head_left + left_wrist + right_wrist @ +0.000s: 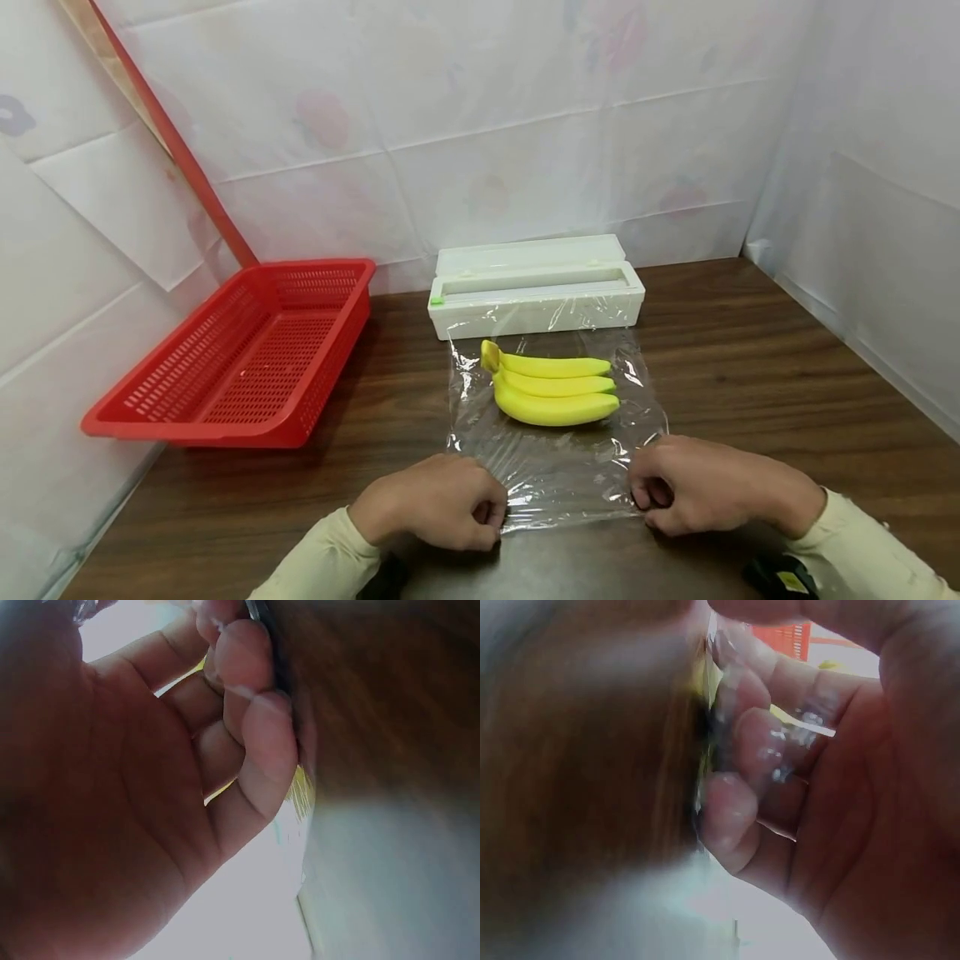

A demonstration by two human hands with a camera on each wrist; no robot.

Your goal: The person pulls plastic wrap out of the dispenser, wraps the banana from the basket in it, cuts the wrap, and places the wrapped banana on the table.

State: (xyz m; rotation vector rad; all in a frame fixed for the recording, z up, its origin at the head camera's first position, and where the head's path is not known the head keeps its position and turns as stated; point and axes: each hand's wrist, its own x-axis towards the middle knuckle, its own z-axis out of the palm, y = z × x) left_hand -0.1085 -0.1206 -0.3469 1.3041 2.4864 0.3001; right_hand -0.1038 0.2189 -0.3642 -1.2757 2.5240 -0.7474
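A bunch of three yellow bananas (555,387) lies on a sheet of clear plastic wrap (558,492) spread over the table. The far end of the wrap runs up to the open white cling film dispenser (536,312). My left hand (446,502) pinches the near left corner of the wrap, its fingers curled in the left wrist view. At the near right corner my right hand (712,486) pinches the wrap too. Shiny film shows across the right fingers (761,742) in the right wrist view.
To the left stands a red perforated plastic basket (330,400). White patterned sheeting (487,125) hangs behind and along both sides of the dark wood-grain table (757,358). A red strip (187,158) slants up the left wall from behind the basket.
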